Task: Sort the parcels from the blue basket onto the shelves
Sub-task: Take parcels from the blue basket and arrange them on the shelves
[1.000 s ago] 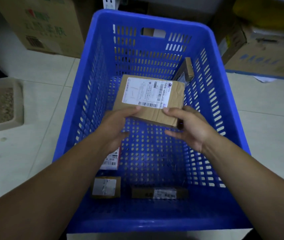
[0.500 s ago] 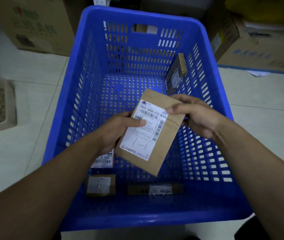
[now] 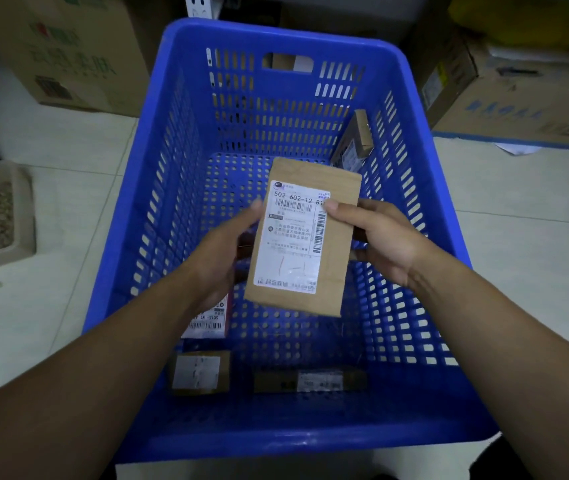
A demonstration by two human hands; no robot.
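The blue basket [image 3: 276, 35] stands on a pale tiled floor [image 3: 33, 292] and fills most of the view. Its walls are slotted and its base is perforated.

Two cardboard boxes sit on the floor behind it: the left box [image 3: 68, 53] beyond the far left corner and the right box [image 3: 518, 95] beyond the far right corner. A shallow tray [image 3: 24, 209] holding a granular fill lies on the floor, left of the basket and apart from it.

Both forearms reach in over the near rim. The right hand [image 3: 380, 237] grips the right edge of the parcel [image 3: 333, 258], with the thumb pressed on the front face and the fingers curled behind. The left hand [image 3: 220, 258] is blurred. Its thumb tip lies at the left edge of the parcel and its fingers appear to wrap behind it.

The parcel is a flat brown package held upright above the middle of the basket, clear of the base. Its white shipping label [image 3: 290, 237] faces the camera.

Four smaller items remain in the basket:
- a leaning parcel [image 3: 355, 140] propped against the right wall near the far corner;
- a labelled parcel [image 3: 206, 322] on the base, partly under the left wrist;
- a square parcel [image 3: 200, 372] by the near wall;
- a slim parcel [image 3: 310, 381] just to its right, along the same wall.
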